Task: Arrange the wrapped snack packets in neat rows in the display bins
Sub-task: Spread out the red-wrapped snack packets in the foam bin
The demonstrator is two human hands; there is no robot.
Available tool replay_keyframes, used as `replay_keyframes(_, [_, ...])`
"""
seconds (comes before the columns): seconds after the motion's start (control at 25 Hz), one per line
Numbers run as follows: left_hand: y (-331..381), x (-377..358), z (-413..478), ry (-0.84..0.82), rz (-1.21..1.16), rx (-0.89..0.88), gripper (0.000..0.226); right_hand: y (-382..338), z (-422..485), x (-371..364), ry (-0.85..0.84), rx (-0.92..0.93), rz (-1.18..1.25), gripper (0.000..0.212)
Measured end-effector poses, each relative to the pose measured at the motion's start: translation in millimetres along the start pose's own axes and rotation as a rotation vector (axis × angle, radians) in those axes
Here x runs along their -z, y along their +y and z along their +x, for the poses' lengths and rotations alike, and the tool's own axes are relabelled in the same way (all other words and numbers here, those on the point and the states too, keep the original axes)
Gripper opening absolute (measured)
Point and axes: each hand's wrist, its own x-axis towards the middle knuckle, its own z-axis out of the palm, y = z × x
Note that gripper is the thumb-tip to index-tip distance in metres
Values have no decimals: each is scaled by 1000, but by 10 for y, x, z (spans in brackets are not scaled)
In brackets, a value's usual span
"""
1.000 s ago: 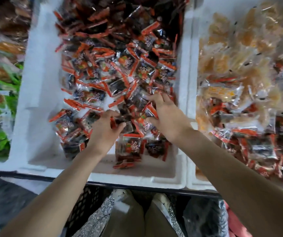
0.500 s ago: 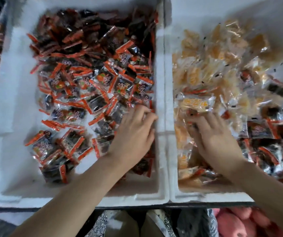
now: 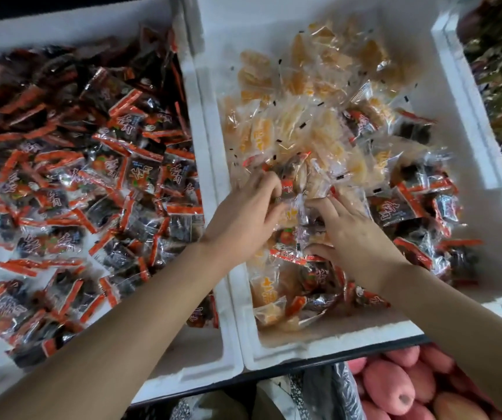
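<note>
I read soft, even overhead light, fairly bright. White foam bin walls [image 3: 210,153] sit near clipping. Small glints on the dark red-edged plastic snack packets [image 3: 140,174]. Far-left pile is smeared; left hand [image 3: 243,216] and right hand [image 3: 355,237] look slightly soft. Wide-angle bend at the edges, top left corner dim.

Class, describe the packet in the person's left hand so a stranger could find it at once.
Find the right-hand white foam bin, holding pale yellow packets and dark red-edged packets. Near its middle, the left hand pinches a small clear packet with a red-orange end. Unlike its loose neighbours, it alone is held.
</note>
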Motion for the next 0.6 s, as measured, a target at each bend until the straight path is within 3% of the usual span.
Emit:
replay_keyframes(0.08, [12,-16,-17,-16,18,63,28,75,-89,13,19,-28,-19,55])
replay_keyframes(0.2, [52,-42,108,100,-5,50,47,160,-163,77,57,-120,-44,32])
replay_keyframes(0.32, [131,-93,346,85,-43,91,56,192,-112,212,229,-193,122,18])
replay_keyframes(0.44, [110,-125,510,59,-50,149,44,151,-12,378,361,-262,317,13])
replay_keyframes(0.6, [30,-41,516,122,-274,140,17,43,76,506,392,-295,470,21])
